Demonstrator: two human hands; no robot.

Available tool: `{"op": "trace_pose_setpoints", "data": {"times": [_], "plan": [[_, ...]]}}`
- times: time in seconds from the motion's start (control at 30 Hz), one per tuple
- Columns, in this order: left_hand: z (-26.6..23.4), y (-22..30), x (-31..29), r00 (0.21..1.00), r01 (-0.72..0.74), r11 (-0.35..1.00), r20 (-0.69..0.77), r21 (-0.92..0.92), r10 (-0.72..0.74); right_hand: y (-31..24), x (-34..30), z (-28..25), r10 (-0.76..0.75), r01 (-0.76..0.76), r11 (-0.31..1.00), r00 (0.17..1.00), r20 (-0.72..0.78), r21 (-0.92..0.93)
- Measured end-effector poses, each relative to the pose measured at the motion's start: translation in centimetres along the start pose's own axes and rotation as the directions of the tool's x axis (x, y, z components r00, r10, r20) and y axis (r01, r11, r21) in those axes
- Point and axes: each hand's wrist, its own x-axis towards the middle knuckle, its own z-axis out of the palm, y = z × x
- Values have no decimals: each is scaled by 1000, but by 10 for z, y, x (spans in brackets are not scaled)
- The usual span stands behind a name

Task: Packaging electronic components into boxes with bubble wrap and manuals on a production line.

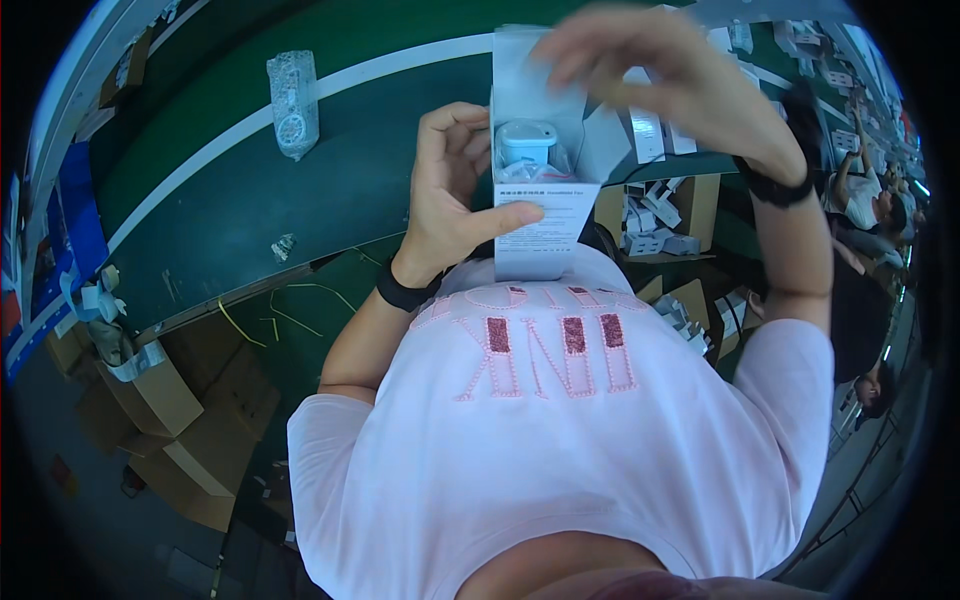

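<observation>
A white carton [545, 225] stands upright in front of my chest, its top flaps raised. Inside it sits a light blue device [528, 143], probably a small handheld fan, with clear plastic wrap around it. My left hand [455, 190] grips the carton from the left, thumb across the printed front and fingers behind the side. Over the raised back flap is my right hand [660, 75], blurred by motion. Its fingers and thumb look apart, with nothing seen between them; whether a fingertip touches the flap, I cannot tell.
On the green workbench [370, 150] lies a bubble-wrapped item [294, 105] at the left. Several white cartons [648, 125] stand at the right, above an open cardboard box [700, 210] of white packages. Brown cardboard boxes [190, 420] are at the lower left. Other people [862, 195] are at the far right.
</observation>
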Motion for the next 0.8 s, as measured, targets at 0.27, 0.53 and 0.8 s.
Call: {"op": "trace_pose_setpoints", "data": {"times": [0.27,0.53,0.8], "plan": [[10,2,10,953,-228,939,258,259,160,33,-61,66,478,-216,600,869,-129,770],[18,6,16,952,-232,938,259,258,164,-26,-83,16,-177,87,980,798,-577,-180],[22,4,18,954,-239,924,251,299,166,-46,-58,4,-262,142,833,953,-154,-535]]}}
